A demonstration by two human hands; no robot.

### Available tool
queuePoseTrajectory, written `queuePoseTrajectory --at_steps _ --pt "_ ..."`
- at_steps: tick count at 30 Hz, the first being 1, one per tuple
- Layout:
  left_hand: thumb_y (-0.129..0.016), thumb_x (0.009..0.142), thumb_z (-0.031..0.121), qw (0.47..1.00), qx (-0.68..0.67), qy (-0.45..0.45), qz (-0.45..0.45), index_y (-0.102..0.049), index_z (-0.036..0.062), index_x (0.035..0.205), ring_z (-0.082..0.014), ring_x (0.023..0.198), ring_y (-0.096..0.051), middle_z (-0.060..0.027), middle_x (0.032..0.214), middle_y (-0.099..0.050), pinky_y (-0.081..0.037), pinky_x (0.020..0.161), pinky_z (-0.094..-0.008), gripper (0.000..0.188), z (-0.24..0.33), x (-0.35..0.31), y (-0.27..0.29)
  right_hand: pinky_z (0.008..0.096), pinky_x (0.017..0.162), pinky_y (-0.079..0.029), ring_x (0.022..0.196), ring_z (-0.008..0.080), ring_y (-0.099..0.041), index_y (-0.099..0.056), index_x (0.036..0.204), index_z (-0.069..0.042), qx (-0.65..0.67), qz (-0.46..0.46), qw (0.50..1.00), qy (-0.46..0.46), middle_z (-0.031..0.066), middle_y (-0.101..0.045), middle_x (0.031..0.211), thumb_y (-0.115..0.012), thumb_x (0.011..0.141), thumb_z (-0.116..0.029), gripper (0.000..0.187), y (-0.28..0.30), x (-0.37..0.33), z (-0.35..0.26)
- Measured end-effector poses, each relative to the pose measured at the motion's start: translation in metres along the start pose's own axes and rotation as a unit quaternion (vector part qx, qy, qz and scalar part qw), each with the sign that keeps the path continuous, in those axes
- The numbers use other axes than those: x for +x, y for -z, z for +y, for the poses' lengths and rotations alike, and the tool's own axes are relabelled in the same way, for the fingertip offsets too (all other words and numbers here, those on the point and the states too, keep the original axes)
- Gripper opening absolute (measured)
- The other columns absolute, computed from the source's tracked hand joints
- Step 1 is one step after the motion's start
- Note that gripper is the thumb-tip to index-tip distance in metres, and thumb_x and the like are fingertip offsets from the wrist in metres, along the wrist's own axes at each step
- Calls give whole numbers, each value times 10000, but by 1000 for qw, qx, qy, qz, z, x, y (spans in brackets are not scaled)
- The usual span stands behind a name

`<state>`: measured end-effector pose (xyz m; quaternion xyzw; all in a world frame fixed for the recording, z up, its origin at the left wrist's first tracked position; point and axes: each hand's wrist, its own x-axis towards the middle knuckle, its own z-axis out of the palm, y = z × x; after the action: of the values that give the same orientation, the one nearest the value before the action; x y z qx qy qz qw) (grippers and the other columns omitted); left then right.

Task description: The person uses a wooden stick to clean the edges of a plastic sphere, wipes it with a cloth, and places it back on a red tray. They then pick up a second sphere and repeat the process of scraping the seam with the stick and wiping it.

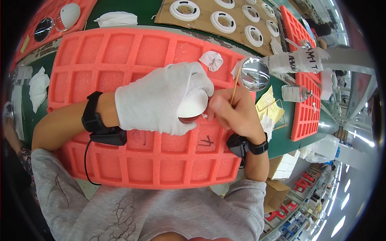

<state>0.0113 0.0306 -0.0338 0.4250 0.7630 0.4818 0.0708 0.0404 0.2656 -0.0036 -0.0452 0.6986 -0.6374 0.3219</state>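
My left hand (161, 100) wears a white glove and grips a small round white part (193, 105) with a dark red rim, just above the red foam tray (120, 56). My bare right hand (233, 114) pinches a thin wooden stick (235, 86) whose lower end is at the part's edge; the stick points up and away. Both hands meet over the tray's middle right. Black bands sit on both wrists. A crumpled white wipe (212, 60) lies in a tray cell just beyond the hands.
A shiny round reflector (255, 74) stands at the tray's right edge beside a taped bottle (295, 61) and a small clear bottle (295, 93). White rings (223, 21) lie on cardboard at the back. Another red tray (307, 108) lies right; white wipes (39, 86) lie left.
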Motion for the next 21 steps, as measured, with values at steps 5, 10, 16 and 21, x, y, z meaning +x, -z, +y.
queuePoseTrajectory --at_steps 5,10,16,21 --pt "-840 668 152 1000 -6 6 -10 -605 69 1072 -366 973 -599 -138 1076 -583 -519 825 -446 475 4 1 2 244 439 -272 454 23 -376 -666 747 16 -232 36 970 64 -25 -547 573 -761 937 -171 283 -22 -9 -17" --pt "-843 687 172 1000 -6 8 7 -605 60 1060 -381 961 -615 -150 1033 -590 -529 815 -458 456 6 1 2 238 441 -266 457 16 -376 -668 769 14 -189 53 980 15 -46 -518 556 -756 934 -138 242 -23 -10 -22" --pt "-869 633 147 988 -140 59 -7 -613 68 1091 -329 951 -597 -102 1083 -597 -510 823 -420 531 4 -1 2 222 418 -270 421 20 -412 -652 761 7 -68 -7 998 -10 -35 -539 549 -714 942 -85 211 -22 -12 -27" --pt "-858 671 214 1000 -5 -12 25 -613 32 1052 -349 904 -625 -140 1002 -613 -521 787 -428 488 8 2 -5 226 380 -267 382 32 -420 -615 714 1 -9 29 999 19 -7 -563 543 -684 922 -43 223 -24 -3 -18"
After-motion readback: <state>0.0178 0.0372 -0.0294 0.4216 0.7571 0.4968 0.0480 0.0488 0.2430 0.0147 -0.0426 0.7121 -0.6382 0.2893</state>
